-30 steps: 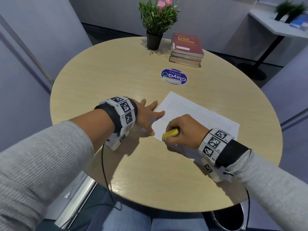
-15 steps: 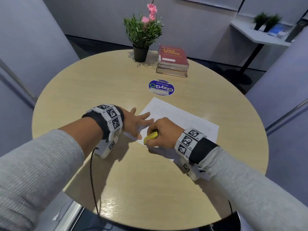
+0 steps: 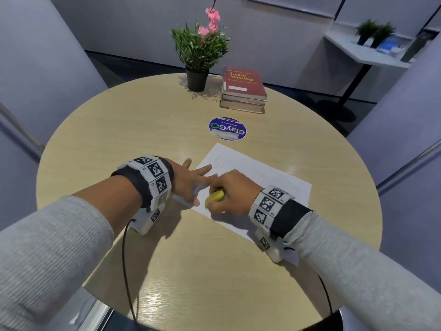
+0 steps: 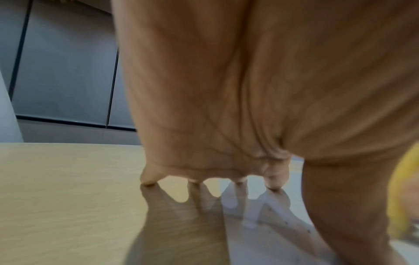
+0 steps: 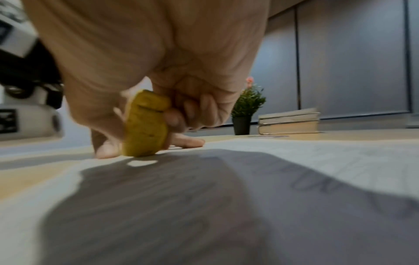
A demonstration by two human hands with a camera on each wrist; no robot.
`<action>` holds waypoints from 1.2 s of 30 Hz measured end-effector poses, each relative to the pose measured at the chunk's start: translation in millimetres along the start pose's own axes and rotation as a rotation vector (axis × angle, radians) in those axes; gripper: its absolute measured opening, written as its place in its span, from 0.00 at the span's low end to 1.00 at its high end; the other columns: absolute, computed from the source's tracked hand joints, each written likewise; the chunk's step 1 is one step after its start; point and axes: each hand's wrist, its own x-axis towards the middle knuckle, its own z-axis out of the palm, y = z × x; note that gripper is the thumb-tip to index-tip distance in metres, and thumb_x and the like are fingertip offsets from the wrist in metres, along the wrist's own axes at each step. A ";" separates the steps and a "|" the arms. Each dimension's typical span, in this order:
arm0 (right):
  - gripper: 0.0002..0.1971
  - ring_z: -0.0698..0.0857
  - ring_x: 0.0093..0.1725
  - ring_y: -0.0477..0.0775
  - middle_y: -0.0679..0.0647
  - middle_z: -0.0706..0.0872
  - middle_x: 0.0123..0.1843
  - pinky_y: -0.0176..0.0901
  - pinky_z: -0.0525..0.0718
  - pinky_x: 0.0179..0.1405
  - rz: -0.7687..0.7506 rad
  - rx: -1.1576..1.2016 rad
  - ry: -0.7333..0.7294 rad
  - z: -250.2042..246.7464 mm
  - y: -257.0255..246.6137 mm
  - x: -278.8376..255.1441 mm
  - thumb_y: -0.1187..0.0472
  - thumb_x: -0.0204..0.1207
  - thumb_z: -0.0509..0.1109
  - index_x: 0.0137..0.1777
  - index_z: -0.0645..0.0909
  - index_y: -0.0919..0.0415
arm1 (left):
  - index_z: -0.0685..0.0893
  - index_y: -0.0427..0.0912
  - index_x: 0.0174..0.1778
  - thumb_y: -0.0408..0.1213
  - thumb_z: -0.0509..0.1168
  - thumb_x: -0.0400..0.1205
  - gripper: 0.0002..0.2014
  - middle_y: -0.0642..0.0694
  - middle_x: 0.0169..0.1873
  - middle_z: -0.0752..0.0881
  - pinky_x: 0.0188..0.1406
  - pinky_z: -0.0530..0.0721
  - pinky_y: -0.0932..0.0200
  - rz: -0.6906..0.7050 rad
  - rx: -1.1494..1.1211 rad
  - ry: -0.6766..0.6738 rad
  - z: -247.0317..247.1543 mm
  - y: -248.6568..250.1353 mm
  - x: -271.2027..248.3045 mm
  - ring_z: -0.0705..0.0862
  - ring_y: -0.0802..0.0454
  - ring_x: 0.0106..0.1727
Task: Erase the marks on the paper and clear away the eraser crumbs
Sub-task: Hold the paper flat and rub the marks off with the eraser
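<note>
Your right hand is still gripping the yellow eraser and rubbing the paper at its corner nearest the table's left edge. Your left hand, fingers spread, is still pressing that corner, so erasing is continuing.
</note>
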 end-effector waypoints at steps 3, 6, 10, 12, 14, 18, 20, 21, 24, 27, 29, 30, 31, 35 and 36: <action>0.07 0.84 0.36 0.59 0.57 0.86 0.32 0.55 0.86 0.38 0.029 -0.048 0.059 -1.0 5.8 2.4 0.58 0.64 0.70 0.35 0.81 0.61 | 0.34 0.56 0.83 0.48 0.58 0.87 0.39 0.47 0.83 0.32 0.77 0.44 0.40 0.001 0.003 0.017 0.7 3.0 -2.7 0.36 0.35 0.83; 0.08 0.84 0.34 0.56 0.54 0.86 0.31 0.54 0.85 0.36 -0.032 0.000 -0.023 6.0 -0.2 -5.9 0.54 0.63 0.73 0.34 0.83 0.59 | 0.35 0.53 0.84 0.49 0.58 0.87 0.40 0.46 0.83 0.32 0.77 0.42 0.40 -0.009 0.010 0.020 2.2 1.5 1.6 0.35 0.35 0.83; 0.09 0.85 0.39 0.54 0.51 0.86 0.35 0.49 0.85 0.38 0.066 -0.039 0.036 0.1 4.5 -0.6 0.49 0.64 0.74 0.38 0.84 0.54 | 0.34 0.56 0.83 0.50 0.60 0.86 0.42 0.49 0.83 0.31 0.77 0.40 0.36 -0.019 -0.015 0.015 4.5 -3.8 6.5 0.32 0.32 0.81; 0.07 0.84 0.37 0.55 0.52 0.86 0.34 0.51 0.85 0.39 0.031 -0.050 0.048 1.9 4.2 -2.0 0.52 0.64 0.73 0.36 0.83 0.55 | 0.35 0.56 0.84 0.49 0.60 0.86 0.42 0.48 0.83 0.32 0.78 0.39 0.37 -0.006 -0.015 0.029 5.5 -3.8 6.8 0.33 0.34 0.82; 0.08 0.84 0.34 0.53 0.51 0.86 0.31 0.50 0.85 0.37 -0.034 0.014 -0.029 5.9 2.2 -6.8 0.54 0.64 0.75 0.36 0.85 0.58 | 0.35 0.53 0.84 0.48 0.60 0.86 0.41 0.48 0.83 0.32 0.78 0.39 0.39 -0.006 -0.023 0.032 5.4 -3.1 6.1 0.33 0.36 0.82; 0.10 0.86 0.36 0.53 0.52 0.88 0.33 0.52 0.87 0.40 0.062 0.031 0.052 0.6 10.6 -1.2 0.50 0.64 0.75 0.38 0.87 0.57 | 0.36 0.52 0.84 0.48 0.59 0.87 0.40 0.49 0.83 0.33 0.78 0.42 0.39 -0.025 -0.005 0.043 5.2 -0.6 2.8 0.35 0.35 0.83; 0.10 0.85 0.36 0.54 0.53 0.88 0.33 0.54 0.87 0.41 0.055 -0.018 0.080 1.1 11.3 -1.2 0.51 0.65 0.74 0.38 0.87 0.58 | 0.36 0.51 0.84 0.47 0.59 0.87 0.40 0.48 0.84 0.34 0.78 0.44 0.40 -0.026 0.007 0.053 5.1 1.5 0.9 0.36 0.35 0.83; 0.10 0.85 0.35 0.53 0.52 0.88 0.32 0.53 0.87 0.40 0.026 -0.007 0.047 3.9 10.5 -3.0 0.51 0.64 0.74 0.37 0.86 0.57 | 0.36 0.51 0.84 0.47 0.59 0.87 0.40 0.48 0.84 0.33 0.78 0.43 0.41 -0.024 0.004 0.052 5.1 1.7 0.3 0.36 0.36 0.83; 0.11 0.85 0.35 0.50 0.51 0.89 0.32 0.50 0.86 0.40 0.016 0.064 -0.015 6.2 8.7 -7.7 0.49 0.64 0.75 0.37 0.88 0.56 | 0.36 0.50 0.84 0.47 0.58 0.87 0.39 0.48 0.84 0.33 0.78 0.42 0.42 -0.024 0.001 0.059 5.2 2.1 -2.2 0.36 0.39 0.83; 0.11 0.85 0.39 0.52 0.52 0.89 0.35 0.53 0.86 0.44 0.086 0.010 0.102 -1.8 16.1 -4.4 0.50 0.65 0.75 0.40 0.89 0.57 | 0.37 0.49 0.85 0.46 0.57 0.88 0.38 0.47 0.84 0.35 0.78 0.44 0.43 -0.030 0.020 0.082 6.9 4.9 -3.9 0.38 0.39 0.84; 0.10 0.85 0.37 0.51 0.52 0.89 0.34 0.51 0.86 0.42 0.040 0.044 0.040 -1.1 16.5 -9.1 0.51 0.65 0.76 0.39 0.89 0.57 | 0.37 0.50 0.84 0.46 0.57 0.88 0.38 0.48 0.84 0.34 0.78 0.42 0.43 -0.033 0.022 0.079 7.4 5.2 -4.4 0.37 0.39 0.84; 0.10 0.85 0.36 0.49 0.51 0.90 0.34 0.49 0.86 0.42 0.013 0.063 -0.009 0.6 14.7 -12.4 0.51 0.66 0.76 0.39 0.89 0.57 | 0.36 0.51 0.84 0.47 0.57 0.88 0.38 0.49 0.84 0.34 0.78 0.42 0.42 -0.037 0.015 0.073 7.1 4.4 -4.6 0.37 0.40 0.84; 0.10 0.86 0.36 0.48 0.51 0.90 0.35 0.48 0.86 0.42 0.005 0.078 -0.036 1.7 13.5 -15.0 0.51 0.66 0.77 0.40 0.89 0.57 | 0.36 0.51 0.84 0.47 0.57 0.88 0.39 0.49 0.84 0.34 0.78 0.42 0.42 -0.037 0.009 0.067 6.8 3.5 -4.6 0.36 0.40 0.83; 0.11 0.86 0.38 0.52 0.52 0.89 0.36 0.52 0.87 0.44 0.092 0.010 0.115 -1.9 18.1 -10.3 0.50 0.66 0.75 0.42 0.89 0.57 | 0.36 0.51 0.84 0.47 0.57 0.88 0.38 0.49 0.84 0.33 0.78 0.42 0.42 -0.036 -0.005 0.059 6.1 4.0 -6.9 0.36 0.38 0.83; 0.11 0.86 0.37 0.53 0.53 0.89 0.35 0.53 0.87 0.43 0.069 -0.002 0.105 -0.7 16.9 -10.7 0.50 0.66 0.75 0.41 0.89 0.58 | 0.36 0.51 0.84 0.47 0.57 0.88 0.38 0.49 0.84 0.34 0.77 0.43 0.42 -0.034 -0.006 0.061 5.9 4.3 -7.2 0.36 0.39 0.83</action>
